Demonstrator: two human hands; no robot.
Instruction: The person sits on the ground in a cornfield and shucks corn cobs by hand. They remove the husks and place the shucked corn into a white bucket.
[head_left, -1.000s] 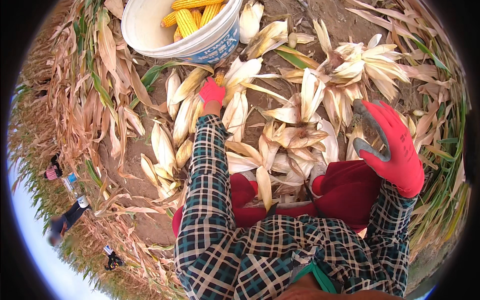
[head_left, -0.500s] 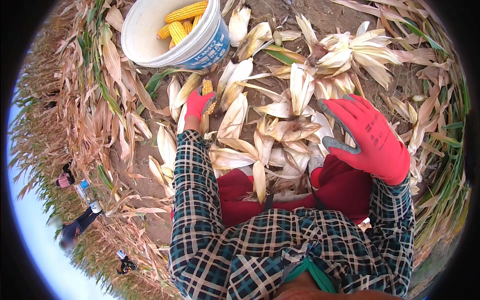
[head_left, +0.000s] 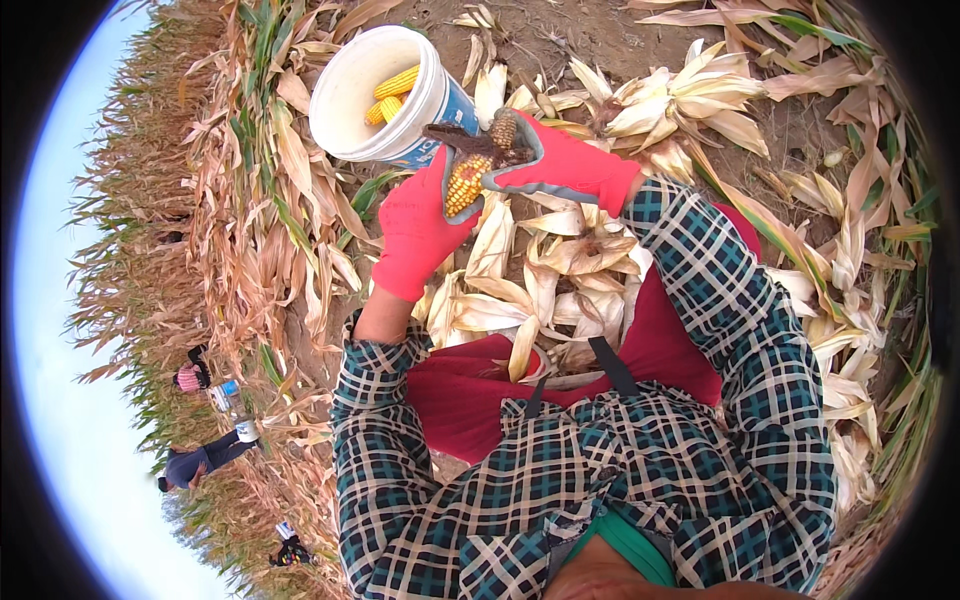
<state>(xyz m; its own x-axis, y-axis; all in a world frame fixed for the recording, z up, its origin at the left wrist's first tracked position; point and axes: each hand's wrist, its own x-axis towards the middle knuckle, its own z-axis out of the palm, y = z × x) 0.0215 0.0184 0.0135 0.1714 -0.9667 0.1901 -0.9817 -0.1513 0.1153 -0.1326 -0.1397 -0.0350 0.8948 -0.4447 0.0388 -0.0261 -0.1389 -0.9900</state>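
My left hand, in a red glove with a grey palm, is closed around an ear of corn with yellow kernels. The ear's upper end is dark and brownish. My right hand, gloved the same way, grips that dark end between thumb and fingers. Dark, dry silk hangs out beside it. Both hands meet just in front of a white bucket with a blue print. Several yellow ears lie inside the bucket.
Pale dry husks cover the ground between my knees, with another husk heap at the upper right. Dry corn stalks lie along the left side and more stalks along the right. Far left, a person stands by a white pail.
My left hand has lifted the ear and moved right. My right hand, open in the air before, has come left and taken hold of the ear's dark end. The view has shifted slightly.
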